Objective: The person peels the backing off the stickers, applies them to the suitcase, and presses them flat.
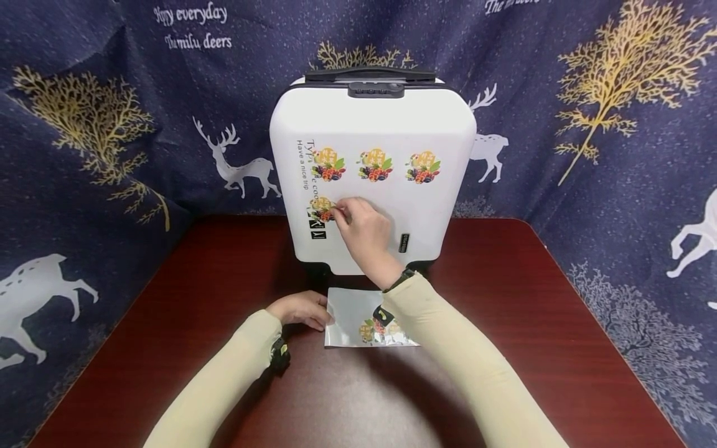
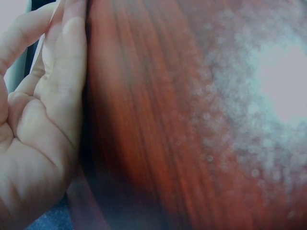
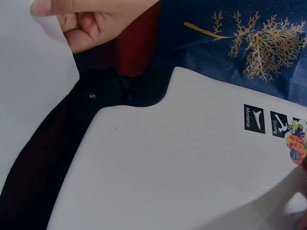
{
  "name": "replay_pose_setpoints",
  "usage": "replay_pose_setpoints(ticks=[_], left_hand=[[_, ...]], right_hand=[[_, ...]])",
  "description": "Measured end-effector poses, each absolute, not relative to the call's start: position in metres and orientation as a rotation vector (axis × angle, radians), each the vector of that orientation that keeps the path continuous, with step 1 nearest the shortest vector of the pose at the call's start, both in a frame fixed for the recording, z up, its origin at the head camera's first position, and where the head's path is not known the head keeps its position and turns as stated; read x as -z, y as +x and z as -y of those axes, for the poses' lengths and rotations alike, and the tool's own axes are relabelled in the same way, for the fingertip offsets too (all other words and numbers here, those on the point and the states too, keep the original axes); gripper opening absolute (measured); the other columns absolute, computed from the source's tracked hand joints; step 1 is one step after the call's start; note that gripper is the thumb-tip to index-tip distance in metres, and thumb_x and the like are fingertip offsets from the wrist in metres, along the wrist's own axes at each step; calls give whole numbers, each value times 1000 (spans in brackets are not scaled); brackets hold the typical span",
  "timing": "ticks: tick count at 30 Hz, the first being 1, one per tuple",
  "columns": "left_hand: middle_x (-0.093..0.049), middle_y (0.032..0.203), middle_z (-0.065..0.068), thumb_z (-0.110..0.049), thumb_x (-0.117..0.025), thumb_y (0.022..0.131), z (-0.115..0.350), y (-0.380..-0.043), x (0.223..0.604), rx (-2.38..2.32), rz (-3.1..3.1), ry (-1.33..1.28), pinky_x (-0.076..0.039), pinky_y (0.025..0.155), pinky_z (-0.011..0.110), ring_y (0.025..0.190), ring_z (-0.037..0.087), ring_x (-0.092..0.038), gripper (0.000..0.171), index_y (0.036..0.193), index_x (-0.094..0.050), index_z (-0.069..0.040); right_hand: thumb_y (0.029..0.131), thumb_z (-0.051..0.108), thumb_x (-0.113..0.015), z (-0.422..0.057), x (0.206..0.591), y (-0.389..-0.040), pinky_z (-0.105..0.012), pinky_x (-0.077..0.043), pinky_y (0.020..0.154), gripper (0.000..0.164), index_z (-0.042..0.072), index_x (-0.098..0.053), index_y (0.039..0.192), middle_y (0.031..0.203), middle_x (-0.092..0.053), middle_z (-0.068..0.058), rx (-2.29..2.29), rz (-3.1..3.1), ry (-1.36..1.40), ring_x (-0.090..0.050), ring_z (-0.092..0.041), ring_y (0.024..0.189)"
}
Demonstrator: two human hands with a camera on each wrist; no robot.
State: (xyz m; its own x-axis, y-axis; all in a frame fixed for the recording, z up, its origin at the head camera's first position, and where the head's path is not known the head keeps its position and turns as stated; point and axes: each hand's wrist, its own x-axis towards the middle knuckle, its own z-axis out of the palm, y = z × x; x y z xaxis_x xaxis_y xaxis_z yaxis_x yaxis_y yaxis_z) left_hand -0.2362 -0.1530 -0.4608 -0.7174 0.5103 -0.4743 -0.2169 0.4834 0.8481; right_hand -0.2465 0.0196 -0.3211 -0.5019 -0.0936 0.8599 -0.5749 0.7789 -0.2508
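My right hand (image 1: 365, 231) is raised to the front of a white suitcase (image 1: 375, 118), thumb and fingers pinching the right edge of a fruit sticker (image 1: 320, 209). That sticker lies over the printed lettering at the suitcase's left side, above small black labels (image 3: 254, 119). Above it runs a row of three similar stickers (image 1: 376, 165). Lower down, my left hand (image 1: 302, 310) grips the left edge of a shiny sticker sheet (image 1: 348, 311), thumb on top in the right wrist view. Fruit stickers show near the sheet's front edge, partly covered by my right sleeve.
The suitcase stands upright on a dark red wooden table (image 1: 235, 261), its black handle (image 1: 370, 75) and combination lock (image 1: 376, 90) on top. Behind hangs a dark blue cloth (image 1: 224, 81) with white deer and golden trees. Each wrist wears a black strap.
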Motion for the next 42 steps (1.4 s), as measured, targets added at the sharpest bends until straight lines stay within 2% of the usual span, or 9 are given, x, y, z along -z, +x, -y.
replay_pose_setpoints(ticks=[15,31,42], left_hand=[[-69,86,0,-1,-67,84,151,-236,462,-1279,-2021,219,-59,77,25,76,10,-64,25,108,-66,6],[-70,86,0,-1,-66,86,153,-239,465,-1305,-1987,234,-60,78,26,76,11,-65,26,110,-65,7],[-72,88,-1,-2,-67,85,154,-238,463,-1299,-1995,229,-60,80,26,78,10,-66,30,113,-65,8]], right_hand=[[94,19,-75,-21,333,-248,-31,-50,55,15,5,-74,89,77,-76,-8,-949,2010,491,-68,-19,63],[96,12,-70,-41,340,-229,-22,-52,68,17,-1,-73,105,93,-74,-18,-1370,2178,598,-68,-28,74],[98,15,-68,-59,341,-216,-29,-54,73,25,0,-70,119,102,-71,-17,-1435,2315,661,-66,-27,81]])
